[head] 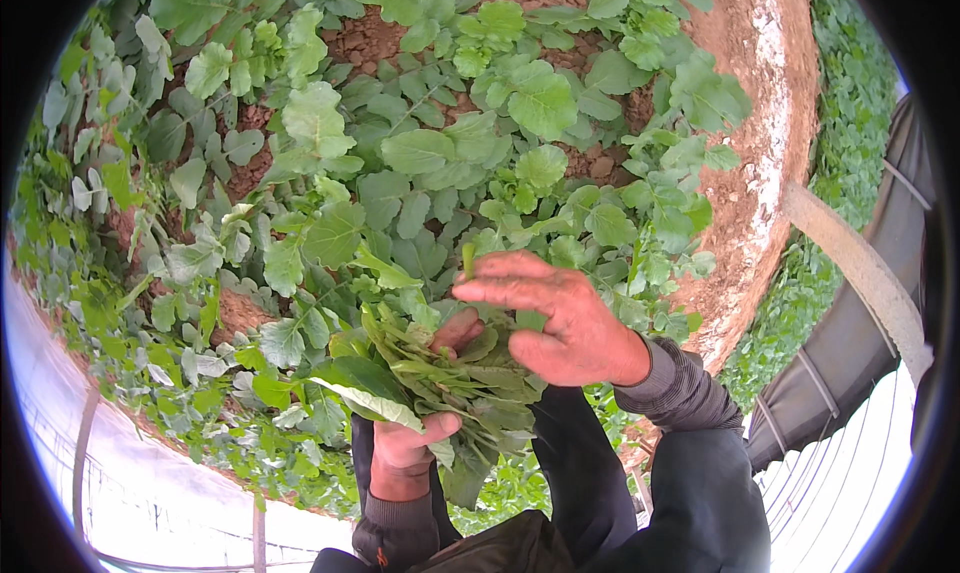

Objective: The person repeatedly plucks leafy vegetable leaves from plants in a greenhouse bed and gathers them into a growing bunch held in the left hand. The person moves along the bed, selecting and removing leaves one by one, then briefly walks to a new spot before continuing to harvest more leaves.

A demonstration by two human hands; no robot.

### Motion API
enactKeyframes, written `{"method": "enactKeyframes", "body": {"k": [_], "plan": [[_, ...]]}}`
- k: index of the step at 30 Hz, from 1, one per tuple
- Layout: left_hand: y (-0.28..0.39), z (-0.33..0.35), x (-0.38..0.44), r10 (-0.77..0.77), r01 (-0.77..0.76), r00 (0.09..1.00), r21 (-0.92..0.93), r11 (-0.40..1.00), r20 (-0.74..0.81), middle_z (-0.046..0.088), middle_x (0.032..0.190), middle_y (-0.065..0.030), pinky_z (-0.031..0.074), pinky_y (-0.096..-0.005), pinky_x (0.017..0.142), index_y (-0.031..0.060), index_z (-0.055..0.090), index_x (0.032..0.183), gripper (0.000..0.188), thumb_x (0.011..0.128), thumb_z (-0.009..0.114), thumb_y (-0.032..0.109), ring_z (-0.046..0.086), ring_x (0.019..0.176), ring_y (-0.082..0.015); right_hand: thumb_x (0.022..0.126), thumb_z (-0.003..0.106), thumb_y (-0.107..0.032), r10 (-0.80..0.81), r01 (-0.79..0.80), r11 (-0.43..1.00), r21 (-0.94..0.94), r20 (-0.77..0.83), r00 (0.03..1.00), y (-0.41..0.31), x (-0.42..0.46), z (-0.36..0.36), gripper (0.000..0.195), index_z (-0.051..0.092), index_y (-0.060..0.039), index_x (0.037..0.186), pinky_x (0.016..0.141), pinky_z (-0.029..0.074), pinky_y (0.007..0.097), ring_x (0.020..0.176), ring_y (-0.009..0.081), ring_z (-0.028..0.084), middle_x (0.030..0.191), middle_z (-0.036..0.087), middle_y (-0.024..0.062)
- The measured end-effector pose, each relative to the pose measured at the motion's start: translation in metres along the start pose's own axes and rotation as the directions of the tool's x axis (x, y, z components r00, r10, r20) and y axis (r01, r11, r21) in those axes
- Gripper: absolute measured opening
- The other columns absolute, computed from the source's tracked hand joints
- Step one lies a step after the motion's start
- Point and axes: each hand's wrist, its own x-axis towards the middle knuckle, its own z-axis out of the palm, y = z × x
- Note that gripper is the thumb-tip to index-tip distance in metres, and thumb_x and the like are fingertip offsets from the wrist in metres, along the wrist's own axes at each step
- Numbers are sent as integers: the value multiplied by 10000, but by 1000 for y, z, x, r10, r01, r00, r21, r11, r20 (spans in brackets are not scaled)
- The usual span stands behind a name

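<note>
My left hand [405,445] is wrapped around a thick bunch of picked leafy greens [450,393]. Its thumb lies across the near side, and fingertips show at the bunch's far side among the stems. Cut or broken stem ends point up and to the left, while the leaf blades hang down over my lap. Just above and to the right is my right hand [562,318], its fingers stretched out to the left. A short green leaf stem [469,260] pokes up between its fingertips; whatever hangs below it is mostly hidden by the hand.
Low leafy plants [420,153] grow densely ahead, with reddish soil [367,40] between them. At right runs a bare earth strip with a white streak [769,85], then a curved pole [855,250] and dark sheeting [832,363]. Translucent greenhouse film [150,483] borders the lower left.
</note>
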Motion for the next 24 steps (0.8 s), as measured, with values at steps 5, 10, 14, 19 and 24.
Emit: {"method": "enactKeyframes", "body": {"k": [5, 10, 14, 19, 24], "plan": [[4, 11, -7, 22, -35, 990, -90, 995, -140, 590, 1224, -178, 504, -424, 978, -23, 481, 1309, 763, 638, 820, 108, 593, 1131, -322, 674, 477, -6, -31, 78, 970, -231, 201, 979, -18, -11, 21, 702, 541, -84, 1369, 1123, 316, 512, 1406, 409, 336, 1393, 513, 136], [0, 12, 5, 22, -23, 998, 18, 1000, 54, 605, 1132, -193, 419, -513, 1031, 25, 493, 1243, 709, 624, 794, 196, 571, 1109, -358, 1035, 412, -306, 145, -71, 947, 312, -223, 964, 70, 41, -22, 490, 450, -8, 1422, 1072, 408, 409, 1334, 273, 455, 1452, 470, 129], [-7, 3, 10, 99, -93, 971, -37, 995, 218, 612, 1183, -246, 391, -591, 1040, 26, 444, 1357, 737, 715, 794, 118, 547, 1172, -438, 901, 436, -27, 373, -261, 927, 269, -732, 570, 180, 144, -123, 556, 369, 82, 1442, 1023, 420, 343, 1223, 267, 512, 1415, 472, 202], [-5, -7, -3, 63, -68, 970, 15, 998, 234, 589, 1233, -243, 351, -588, 1074, 63, 430, 1393, 760, 730, 797, 127, 536, 1196, -421, 898, 497, -108, 762, -564, 611, 555, -605, 230, 242, 155, -203, 430, 508, -5, 1315, 1006, 393, 412, 1112, 257, 538, 1354, 521, 172], [-2, -10, -10, 68, -69, 971, -1, 998, 231, 577, 1232, -224, 311, -588, 1097, 101, 420, 1413, 787, 731, 810, 137, 529, 1196, -394, 932, 521, -151, 764, -482, 635, 604, -584, 274, 271, 148, -218, 440, 505, -71, 1363, 1074, 334, 415, 1256, 241, 447, 1448, 447, 139]]}}
